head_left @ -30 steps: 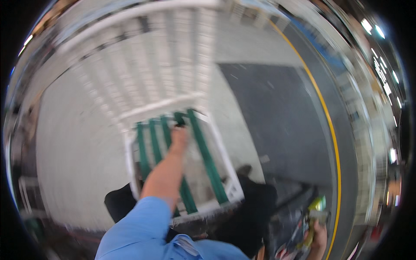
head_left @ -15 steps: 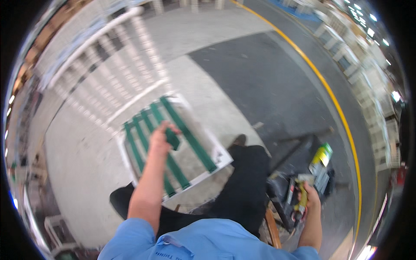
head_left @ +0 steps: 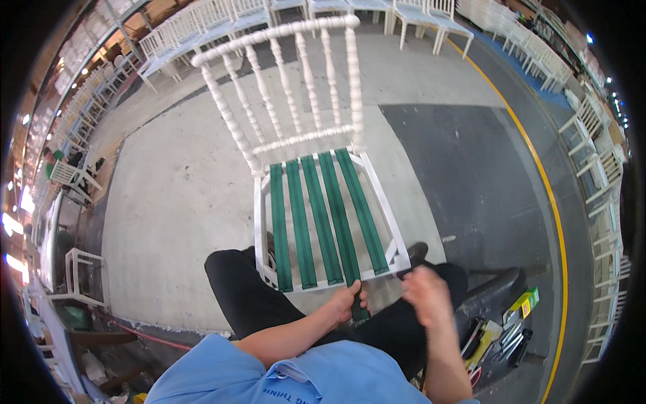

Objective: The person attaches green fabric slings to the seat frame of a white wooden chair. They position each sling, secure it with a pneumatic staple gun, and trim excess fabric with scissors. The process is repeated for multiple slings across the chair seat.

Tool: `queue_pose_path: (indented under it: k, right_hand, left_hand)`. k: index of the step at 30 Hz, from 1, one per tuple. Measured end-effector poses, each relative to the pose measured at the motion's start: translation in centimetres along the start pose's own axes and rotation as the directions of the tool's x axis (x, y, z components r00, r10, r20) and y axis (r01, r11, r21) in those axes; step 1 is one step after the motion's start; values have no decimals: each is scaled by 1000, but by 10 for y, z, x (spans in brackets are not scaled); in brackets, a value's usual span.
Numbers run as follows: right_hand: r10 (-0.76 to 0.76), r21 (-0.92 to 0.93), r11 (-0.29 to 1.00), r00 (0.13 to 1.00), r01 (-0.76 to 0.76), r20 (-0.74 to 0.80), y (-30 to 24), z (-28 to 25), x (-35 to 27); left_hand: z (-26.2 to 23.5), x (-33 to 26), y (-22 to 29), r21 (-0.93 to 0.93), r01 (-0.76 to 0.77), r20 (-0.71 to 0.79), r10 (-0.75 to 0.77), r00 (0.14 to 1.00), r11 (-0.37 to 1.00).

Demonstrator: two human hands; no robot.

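Note:
A white chair frame [head_left: 400, 232] with turned spindles in its back stands in front of me. Several green webbing straps [head_left: 296, 219] run from the back of its seat to the front rail. My left hand [head_left: 351, 301] is closed on the loose end of one green webbing strap [head_left: 360, 311], just over the front rail. My right hand [head_left: 425, 293] hovers near the seat's front right corner, apart from the straps. Motion smears its fingers, and nothing clear shows in them. A yellow-green handheld tool [head_left: 483, 347] lies low at my right.
Beside that tool are metal tools [head_left: 513, 340] and a green-yellow box [head_left: 525, 303] on a dark surface. My knees [head_left: 232, 269] flank the seat front. White chairs [head_left: 431, 20] line the far side and the right, beyond a yellow floor line [head_left: 538, 168]. A small white frame [head_left: 74, 276] stands left.
My right hand has left the yellow-green tool and come in toward the chair. My left hand has drawn the strap end from above the seat to the front rail. The view has turned.

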State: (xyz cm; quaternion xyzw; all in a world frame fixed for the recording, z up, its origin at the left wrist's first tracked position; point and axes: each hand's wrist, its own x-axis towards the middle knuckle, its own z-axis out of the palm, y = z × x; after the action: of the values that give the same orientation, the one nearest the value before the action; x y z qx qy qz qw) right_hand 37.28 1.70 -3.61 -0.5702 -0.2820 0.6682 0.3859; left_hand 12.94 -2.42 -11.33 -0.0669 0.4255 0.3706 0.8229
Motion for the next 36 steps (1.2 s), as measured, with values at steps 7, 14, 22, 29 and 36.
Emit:
queue_pose_path:
  k: [7, 14, 22, 29, 36]
  right_hand:
    - [548, 97, 827, 833, -554, 77, 79, 104, 63]
    - [485, 96, 873, 870, -478, -82, 93, 101, 69]
    - [403, 9, 914, 909, -406, 105, 109, 90, 74]
    - [480, -390, 846, 839, -364, 255, 83, 91, 66]
    - [386, -483, 850, 872, -210, 301, 95, 90, 64]
  left_hand:
    - [-1, 12, 3, 68, -123, -74, 128, 989, 990]
    - [3, 14, -2, 74, -172, -149, 181, 972, 982]
    - [10, 2, -4, 42, -220, -192, 224, 955, 975]
    - [27, -21, -38, 158, -359, -90, 375, 923, 920]
    - [8, -25, -56, 327, -236, 43, 235, 971, 915]
